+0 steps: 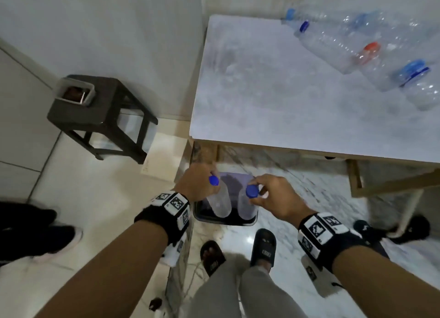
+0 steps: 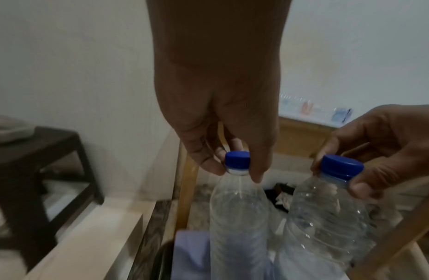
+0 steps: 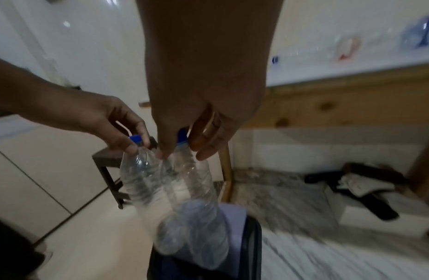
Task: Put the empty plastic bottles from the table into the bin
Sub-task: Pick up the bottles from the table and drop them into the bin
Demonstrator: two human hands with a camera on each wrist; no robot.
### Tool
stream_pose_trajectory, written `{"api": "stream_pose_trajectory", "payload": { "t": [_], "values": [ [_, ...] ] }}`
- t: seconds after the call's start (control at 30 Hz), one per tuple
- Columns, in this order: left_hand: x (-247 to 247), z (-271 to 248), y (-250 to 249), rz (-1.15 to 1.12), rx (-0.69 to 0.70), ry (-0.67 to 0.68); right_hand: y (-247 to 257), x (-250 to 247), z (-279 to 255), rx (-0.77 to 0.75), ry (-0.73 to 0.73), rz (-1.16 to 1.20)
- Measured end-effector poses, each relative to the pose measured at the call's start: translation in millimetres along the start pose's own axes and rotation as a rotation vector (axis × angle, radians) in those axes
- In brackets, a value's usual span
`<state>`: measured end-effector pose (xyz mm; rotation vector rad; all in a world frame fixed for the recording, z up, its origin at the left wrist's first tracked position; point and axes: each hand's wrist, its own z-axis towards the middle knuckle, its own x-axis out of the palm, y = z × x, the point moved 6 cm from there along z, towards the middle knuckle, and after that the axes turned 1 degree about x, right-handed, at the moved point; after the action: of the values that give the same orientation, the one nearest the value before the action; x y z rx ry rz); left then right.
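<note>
Bottles of clear plastic, two of them with blue caps, hang upright by their necks above the open bin point(image 1: 247, 220), their bases just inside or just over its mouth; which of the two cannot be told. The left bottle point(image 1: 219, 202) is pinched at its cap by the thumb and fingertips of the left hand point(image 1: 196, 180), fingers closed on the neck just under the blue cap point(image 2: 237, 161). The right bottle point(image 1: 247, 205) hangs from the right hand point(image 1: 277, 195), whose thumb and fingers clamp its cap in the same way. Both bottles are close together, nearly touching along their sides, and look empty. The bin is dark with a pale lilac liner point(image 3: 234, 221) folded over its rim, and it stands on the marbled floor just in front of the table's near edge. On the white tabletop point(image 1: 273, 91), well apart from the hands, lies a cluster of further clear bottles point(image 1: 333, 46) at the far right corner, on their sides, with blue caps and one red cap point(image 1: 370, 47). Left of the table, against the wall, stands a dark stool point(image 1: 100, 113) carrying a small rectangular container point(image 1: 75, 92). Black sandals point(image 1: 264, 246) on the person's feet show below the bin, and each wrist wears a black band with printed markers point(image 1: 175, 204).
</note>
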<state>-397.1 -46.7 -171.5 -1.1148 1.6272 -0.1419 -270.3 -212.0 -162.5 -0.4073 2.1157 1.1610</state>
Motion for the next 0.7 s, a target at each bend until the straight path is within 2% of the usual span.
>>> {"api": "stream_pose_trajectory", "payload": {
  "t": [0.1,0.2,0.27,0.37,0.53,0.63,0.7],
  "values": [
    [49.7,12.7,44.3,-0.099,-0.019,-0.034,-41.6,47.1,8.4,0.059,-0.031,0.058],
    [94.5,22.8,80.8,-0.097,-0.095,-0.031,-72.3,80.2,16.9,0.095,-0.054,0.097],
    [120.5,29.3,102.9,-0.091,-0.154,-0.04,-86.2,99.1,22.8,0.105,-0.04,0.101],
    [146.2,41.9,125.1,-0.145,-0.166,-0.101,-99.3,119.5,33.2,0.101,-0.053,0.11],
    [182.9,39.4,153.5,0.183,-0.274,-0.057,-106.7,135.7,42.9,0.155,-0.039,0.081],
    [201.1,34.6,163.4,0.219,-0.353,0.032,-107.1,139.0,48.1,0.18,0.002,0.045],
    [214.2,34.4,168.9,0.18,-0.36,0.155,-110.5,146.3,54.1,0.218,0.051,0.033]
  ]
}}
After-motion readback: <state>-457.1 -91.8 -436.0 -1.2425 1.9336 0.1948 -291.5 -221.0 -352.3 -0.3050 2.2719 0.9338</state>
